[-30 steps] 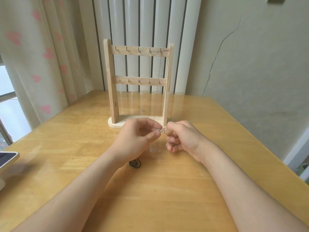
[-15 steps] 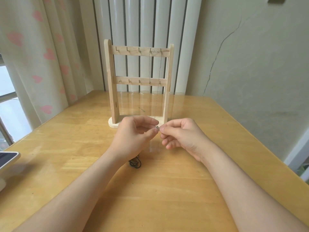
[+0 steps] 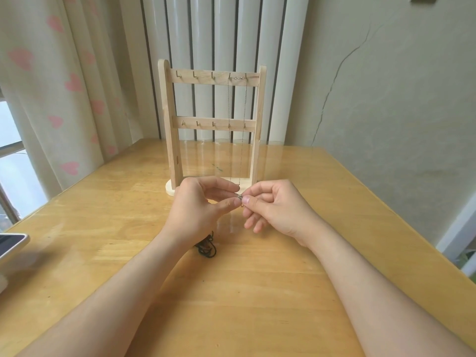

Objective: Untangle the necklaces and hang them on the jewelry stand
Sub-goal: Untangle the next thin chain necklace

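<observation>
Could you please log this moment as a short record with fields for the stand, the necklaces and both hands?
stand: wooden jewelry stand upright on the table
hung: silver chain necklace across the two rightmost top hooks
left hand: pinching the small metal piece at the chain's bottom
right hand: pinching the same piece
waiting: black cord necklace, bunched on the table under the left wrist

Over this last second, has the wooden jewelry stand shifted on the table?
No. The wooden jewelry stand sits in the same spot before the white radiator.

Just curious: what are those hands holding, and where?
Both hands, left and right, pinch the small pendant at the chain's bottom end.
</observation>
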`<control>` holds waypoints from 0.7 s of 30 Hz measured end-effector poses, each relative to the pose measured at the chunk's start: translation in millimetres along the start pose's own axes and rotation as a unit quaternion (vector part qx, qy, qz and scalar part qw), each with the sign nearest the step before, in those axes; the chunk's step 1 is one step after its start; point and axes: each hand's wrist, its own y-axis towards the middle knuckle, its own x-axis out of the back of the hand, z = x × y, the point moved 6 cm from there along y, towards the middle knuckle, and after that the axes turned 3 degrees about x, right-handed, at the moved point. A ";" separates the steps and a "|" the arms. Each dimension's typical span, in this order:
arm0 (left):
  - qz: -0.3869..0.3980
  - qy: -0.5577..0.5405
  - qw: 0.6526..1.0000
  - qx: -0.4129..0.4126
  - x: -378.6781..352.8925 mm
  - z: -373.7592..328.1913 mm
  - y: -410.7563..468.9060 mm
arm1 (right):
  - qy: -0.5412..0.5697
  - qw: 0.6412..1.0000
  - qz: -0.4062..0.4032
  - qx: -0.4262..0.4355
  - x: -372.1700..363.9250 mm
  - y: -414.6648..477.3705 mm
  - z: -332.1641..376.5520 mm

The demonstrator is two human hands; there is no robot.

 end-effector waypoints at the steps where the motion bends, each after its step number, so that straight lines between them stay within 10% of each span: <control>1: 0.011 -0.001 1.000 0.002 -1.2 1.1 0.4 | -0.013 1.000 -0.002 0.004 0.0 0.4 0.1; 21: 0.097 -0.017 0.993 0.056 -16.7 2.0 -4.9 | -0.165 0.981 -0.063 0.083 5.4 3.0 11.0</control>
